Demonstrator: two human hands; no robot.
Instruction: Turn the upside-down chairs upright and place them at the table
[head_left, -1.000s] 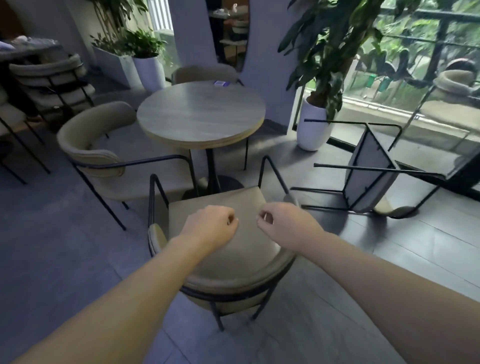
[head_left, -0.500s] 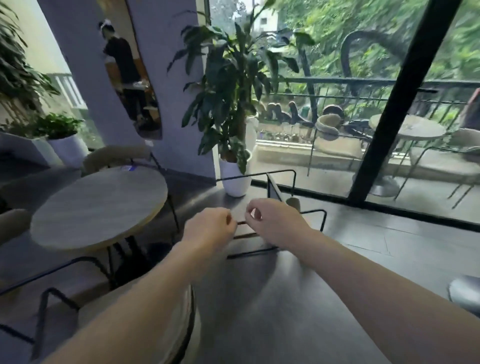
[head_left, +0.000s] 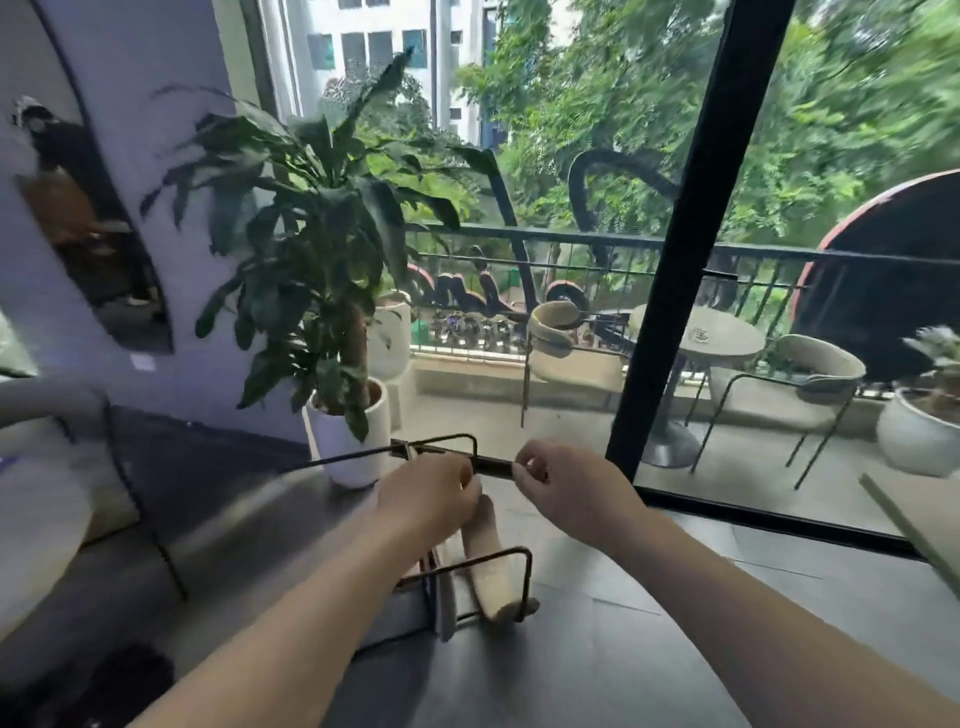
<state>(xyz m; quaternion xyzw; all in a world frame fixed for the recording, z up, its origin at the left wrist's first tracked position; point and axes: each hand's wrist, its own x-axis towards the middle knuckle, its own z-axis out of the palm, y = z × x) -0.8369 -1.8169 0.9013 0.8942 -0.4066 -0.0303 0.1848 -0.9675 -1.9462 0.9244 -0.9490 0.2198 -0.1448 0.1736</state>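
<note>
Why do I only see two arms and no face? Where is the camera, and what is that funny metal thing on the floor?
The camera sits on the person's head and looks forward and down, so you see only their own arms, as if you were them. The left hand and the right hand reach out with curled fingers, and I cannot tell whether they grip anything yet. The metal thing is a tipped-over chair on the floor, its thin dark legs sticking out. Behind it stands a potted plant in a white pot. Through the glass, on the balcony, stand a round table and more chairs. The picture is blurry, so the head is probably turning.
</note>
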